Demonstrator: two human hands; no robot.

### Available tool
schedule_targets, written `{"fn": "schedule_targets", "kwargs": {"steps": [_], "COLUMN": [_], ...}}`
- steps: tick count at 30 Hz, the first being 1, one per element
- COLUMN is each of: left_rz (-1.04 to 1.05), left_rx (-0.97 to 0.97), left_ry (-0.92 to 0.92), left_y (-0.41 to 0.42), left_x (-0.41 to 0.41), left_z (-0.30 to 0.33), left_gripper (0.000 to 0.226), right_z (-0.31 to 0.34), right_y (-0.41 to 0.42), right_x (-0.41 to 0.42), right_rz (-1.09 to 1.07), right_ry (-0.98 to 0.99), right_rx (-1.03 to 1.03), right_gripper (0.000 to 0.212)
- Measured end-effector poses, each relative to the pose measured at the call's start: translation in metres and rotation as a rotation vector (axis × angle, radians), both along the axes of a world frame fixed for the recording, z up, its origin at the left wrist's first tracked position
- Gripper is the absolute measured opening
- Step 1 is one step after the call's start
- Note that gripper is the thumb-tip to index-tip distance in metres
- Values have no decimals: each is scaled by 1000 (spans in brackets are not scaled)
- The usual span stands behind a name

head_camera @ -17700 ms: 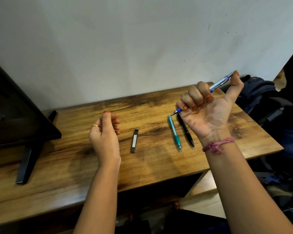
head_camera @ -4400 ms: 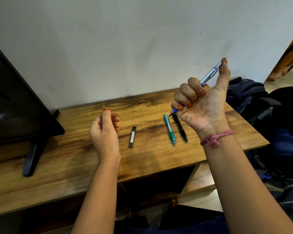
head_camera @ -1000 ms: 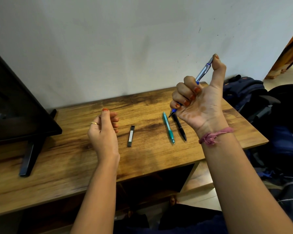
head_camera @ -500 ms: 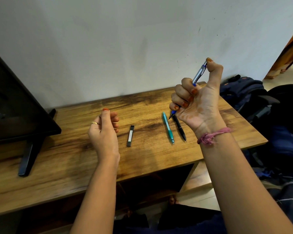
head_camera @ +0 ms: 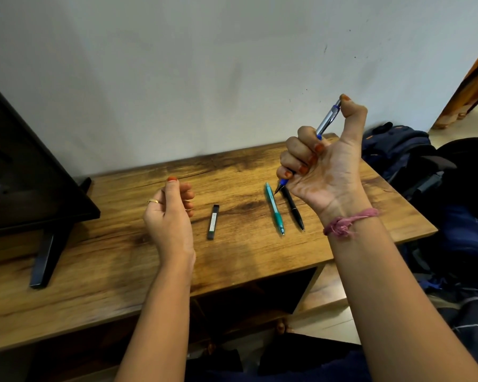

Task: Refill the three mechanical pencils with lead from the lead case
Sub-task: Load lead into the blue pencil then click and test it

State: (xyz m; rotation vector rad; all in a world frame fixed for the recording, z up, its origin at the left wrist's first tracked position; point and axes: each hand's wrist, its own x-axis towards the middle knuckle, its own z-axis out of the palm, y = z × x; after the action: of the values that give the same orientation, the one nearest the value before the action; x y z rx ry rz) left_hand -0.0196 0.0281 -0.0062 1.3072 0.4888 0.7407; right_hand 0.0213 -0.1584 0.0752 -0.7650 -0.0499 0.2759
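Three mechanical pencils are in view, and one of them is in my grasp. My right hand (head_camera: 322, 164) is raised above the wooden table (head_camera: 122, 271), palm toward me, with the fingers (head_camera: 298, 150) curled round the barrel of the blue pencil (head_camera: 326, 119). That pencil is tilted, its tip pointing down and to the left below my little finger, its upper end pointing up and to the right. My thumb (head_camera: 352, 108) is bent over that upper end and touches it. A pink thread band (head_camera: 348, 220) sits on the right wrist. My left hand (head_camera: 169, 213) is held up over the table, fingers loosely curled, gripping nothing that I can make out; a gold ring (head_camera: 153, 201) shows on one finger. The lead case (head_camera: 213, 221), a slim dark stick with a pale label, lies flat on the table between my two hands, nearer the left. The teal pencil (head_camera: 274, 209) and the black pencil (head_camera: 293, 209) lie side by side on the table just right of the case, apart from each other, tips toward me. A dark screen on a stand (head_camera: 25, 175) occupies the left end of the table. Dark bags (head_camera: 414, 161) are piled beyond the right edge.
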Motion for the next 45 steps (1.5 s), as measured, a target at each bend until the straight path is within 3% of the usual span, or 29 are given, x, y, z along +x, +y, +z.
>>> {"fn": "schedule_targets", "kwargs": {"steps": [45], "left_rz": [-5], "left_rx": [-7], "left_ry": [1], "left_y": [9], "left_x": [13], "left_z": [-11], "left_gripper": [27], "right_z": [-23], "right_y": [4], "right_x": [17], "right_rz": [7], "right_ry": [104], "right_rx": [88], "right_gripper": [62]}}
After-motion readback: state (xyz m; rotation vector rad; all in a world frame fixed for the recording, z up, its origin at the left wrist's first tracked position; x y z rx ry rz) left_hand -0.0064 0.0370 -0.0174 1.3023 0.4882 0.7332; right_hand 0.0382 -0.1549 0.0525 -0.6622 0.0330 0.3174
